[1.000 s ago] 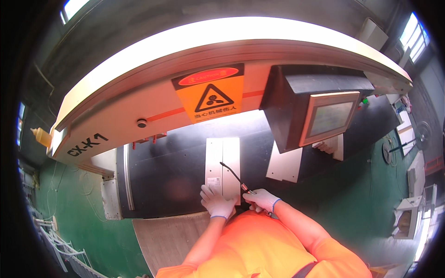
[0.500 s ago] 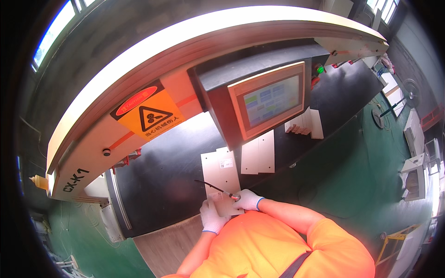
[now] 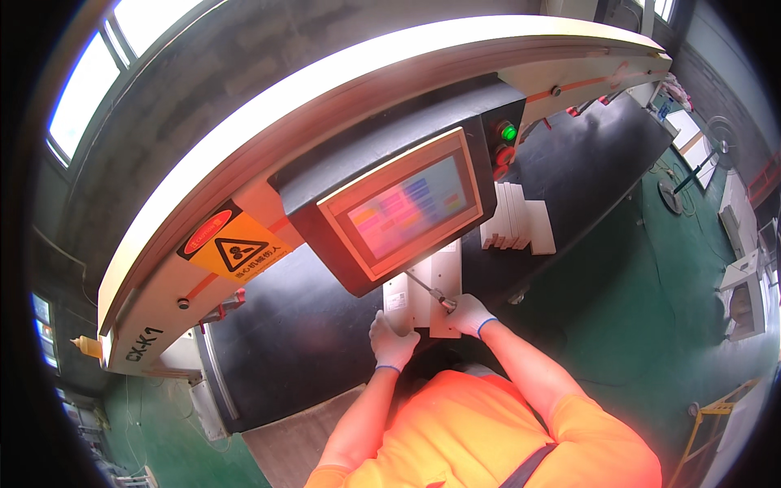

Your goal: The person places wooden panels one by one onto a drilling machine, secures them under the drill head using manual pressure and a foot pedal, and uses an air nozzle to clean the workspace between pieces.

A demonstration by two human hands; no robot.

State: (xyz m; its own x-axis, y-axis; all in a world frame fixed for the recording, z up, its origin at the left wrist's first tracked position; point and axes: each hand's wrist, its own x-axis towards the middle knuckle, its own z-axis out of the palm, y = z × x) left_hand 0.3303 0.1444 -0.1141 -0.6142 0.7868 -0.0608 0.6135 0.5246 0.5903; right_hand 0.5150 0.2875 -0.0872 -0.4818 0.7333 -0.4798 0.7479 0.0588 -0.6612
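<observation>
My gloved right hand (image 3: 470, 315) is closed around the near end of a slim tool (image 3: 439, 298) with a metal body and a long thin shaft, its kind too small to tell. The shaft slants up and left over some white panels (image 3: 445, 281) with small holes. At the near end of the left panel (image 3: 396, 302), which bears a label, my gloved left hand (image 3: 394, 342) has its thumb and fingers at the panel's two sides. The screen housing overhead hides the far ends of these panels.
A touchscreen (image 3: 407, 207) in a dark housing hangs from a long white machine beam (image 3: 342, 73) above the black table (image 3: 285, 342). Beside it are a lit green button (image 3: 508, 132) and a red knob (image 3: 504, 154). More white boards (image 3: 511, 220) stand stacked to the right.
My view has shifted, bringing the screen lower and left. My hands have drawn apart, and the right hand has carried the slim tool to the right over the panels.
</observation>
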